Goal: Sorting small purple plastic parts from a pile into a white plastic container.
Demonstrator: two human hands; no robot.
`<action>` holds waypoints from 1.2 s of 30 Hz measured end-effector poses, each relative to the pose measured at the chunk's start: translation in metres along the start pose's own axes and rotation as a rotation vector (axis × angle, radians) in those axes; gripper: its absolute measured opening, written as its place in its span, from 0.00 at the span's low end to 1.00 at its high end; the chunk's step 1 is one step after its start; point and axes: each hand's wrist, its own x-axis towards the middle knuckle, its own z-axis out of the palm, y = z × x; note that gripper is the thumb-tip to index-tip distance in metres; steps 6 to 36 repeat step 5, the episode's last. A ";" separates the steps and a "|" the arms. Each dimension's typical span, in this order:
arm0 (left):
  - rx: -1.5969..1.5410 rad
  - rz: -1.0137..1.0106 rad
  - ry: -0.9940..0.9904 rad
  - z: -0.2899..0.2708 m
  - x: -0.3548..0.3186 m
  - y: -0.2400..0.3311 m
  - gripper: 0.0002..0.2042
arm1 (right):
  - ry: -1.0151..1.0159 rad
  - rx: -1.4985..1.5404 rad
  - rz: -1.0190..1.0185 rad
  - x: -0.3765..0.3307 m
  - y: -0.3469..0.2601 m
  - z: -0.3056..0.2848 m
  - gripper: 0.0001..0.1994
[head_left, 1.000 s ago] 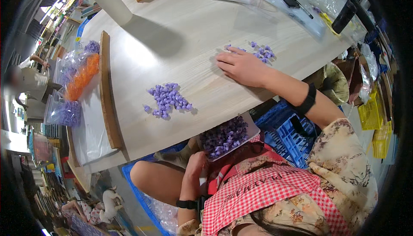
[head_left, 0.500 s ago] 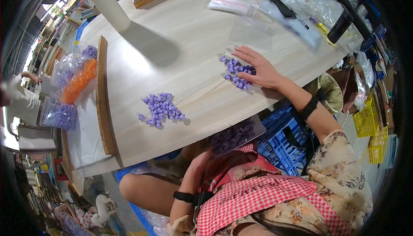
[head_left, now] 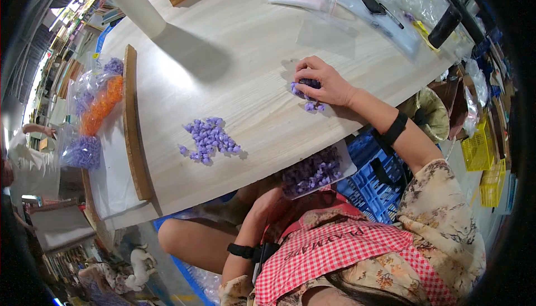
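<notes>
Right hand (head_left: 326,83) cupped, grip closed over small purple pieces (head_left: 308,97) mid-bench toward the near edge — gathering step, next likely sweeping them to the tray (head_left: 345,164) the left hand (head_left: 268,203) holds below that edge.

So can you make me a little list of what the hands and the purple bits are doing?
right hand: cupped over a small purple heap on the wooden table
left hand: below the table edge, beside a bag of purple pieces
loose pile: purple pieces, apart from both hands
far left: bags of orange pieces
</notes>
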 end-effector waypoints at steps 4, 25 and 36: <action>0.084 -0.214 -0.275 0.011 0.006 -0.041 0.13 | -0.032 -0.087 0.032 0.000 0.001 -0.005 0.06; -0.143 -0.425 -0.253 0.015 0.006 -0.055 0.18 | -0.066 -0.116 0.082 0.000 0.001 -0.004 0.07; -0.143 -0.425 -0.253 0.015 0.006 -0.055 0.18 | -0.066 -0.116 0.082 0.000 0.001 -0.004 0.07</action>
